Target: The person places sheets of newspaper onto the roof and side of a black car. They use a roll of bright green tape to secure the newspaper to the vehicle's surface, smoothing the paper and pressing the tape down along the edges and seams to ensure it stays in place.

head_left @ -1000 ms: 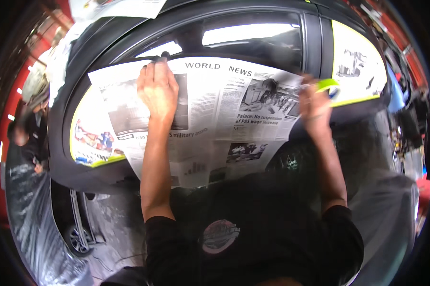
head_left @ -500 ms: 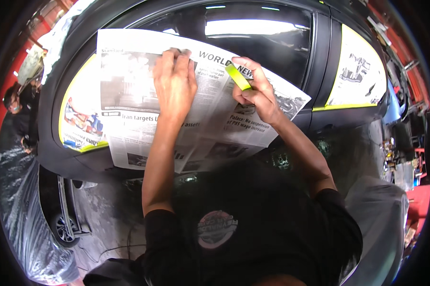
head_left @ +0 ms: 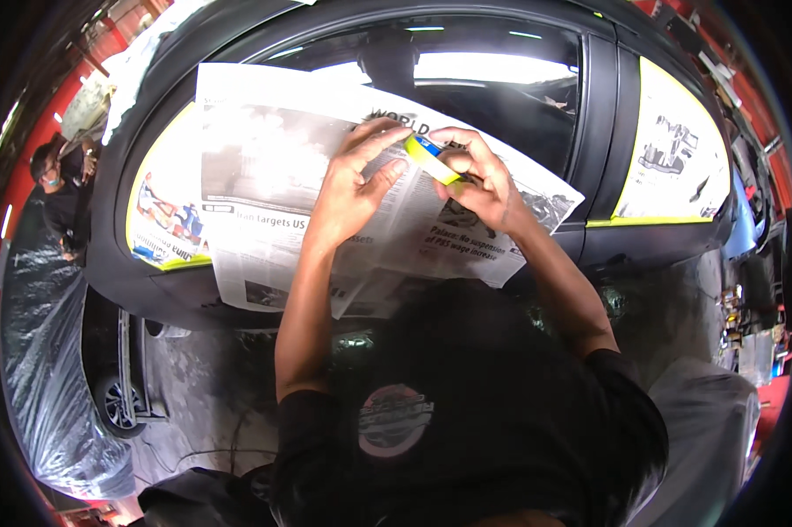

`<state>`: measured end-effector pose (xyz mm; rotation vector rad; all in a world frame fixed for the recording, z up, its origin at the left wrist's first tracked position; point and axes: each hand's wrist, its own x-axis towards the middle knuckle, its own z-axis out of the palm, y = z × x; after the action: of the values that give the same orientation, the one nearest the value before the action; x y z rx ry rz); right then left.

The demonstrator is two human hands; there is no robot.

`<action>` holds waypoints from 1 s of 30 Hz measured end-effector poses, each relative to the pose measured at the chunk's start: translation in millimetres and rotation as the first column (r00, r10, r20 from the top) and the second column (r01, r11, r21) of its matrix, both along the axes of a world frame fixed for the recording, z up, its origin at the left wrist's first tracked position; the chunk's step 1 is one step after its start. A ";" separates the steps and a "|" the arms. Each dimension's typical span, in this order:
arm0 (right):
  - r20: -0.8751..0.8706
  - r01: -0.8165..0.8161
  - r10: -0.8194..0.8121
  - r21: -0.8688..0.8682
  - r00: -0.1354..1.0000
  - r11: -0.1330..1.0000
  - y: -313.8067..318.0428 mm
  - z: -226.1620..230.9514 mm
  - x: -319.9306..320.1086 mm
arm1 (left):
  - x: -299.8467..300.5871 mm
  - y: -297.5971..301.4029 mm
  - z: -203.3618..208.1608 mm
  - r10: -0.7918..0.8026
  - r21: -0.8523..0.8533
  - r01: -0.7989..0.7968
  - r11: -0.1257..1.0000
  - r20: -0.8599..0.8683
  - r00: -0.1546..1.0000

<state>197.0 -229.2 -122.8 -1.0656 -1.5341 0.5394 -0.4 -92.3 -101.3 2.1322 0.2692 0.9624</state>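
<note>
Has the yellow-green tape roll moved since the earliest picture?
Yes, leftward: the yellow-green tape roll, in the right hand, has gone from the black door pillar to well left of it.

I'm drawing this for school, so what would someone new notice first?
Probably the bright yellow tape roll, held in the right grip near the middle. Behind it, a big newspaper sheet covers part of a dark car. Toward the right, a yellow-edged paper patch on the car stands out too.

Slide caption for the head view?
Right hand holds yellow tape roll, left hand beside it, over newspaper against dark car.
</note>
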 end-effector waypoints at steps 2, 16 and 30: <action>-0.014 0.007 -0.007 0.015 1.000 1.000 -7.3 -12.3 10.8 | 2.6 -1.3 -2.3 -0.038 -0.020 0.038 0.999 -0.017 0.999; -0.116 0.160 -0.150 0.076 0.982 0.984 -35.1 -23.3 15.5 | 26.1 7.9 -14.1 -0.268 -0.128 0.266 0.956 0.003 0.964; 0.189 0.555 -0.657 0.395 0.730 0.732 -21.7 18.4 -19.1 | 24.1 -4.4 -2.8 -0.130 0.063 0.120 0.991 0.196 0.972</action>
<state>177.9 -250.8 -104.4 -1.3634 -1.3541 -0.3574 23.7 -96.6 -104.1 2.0514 0.0099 1.1094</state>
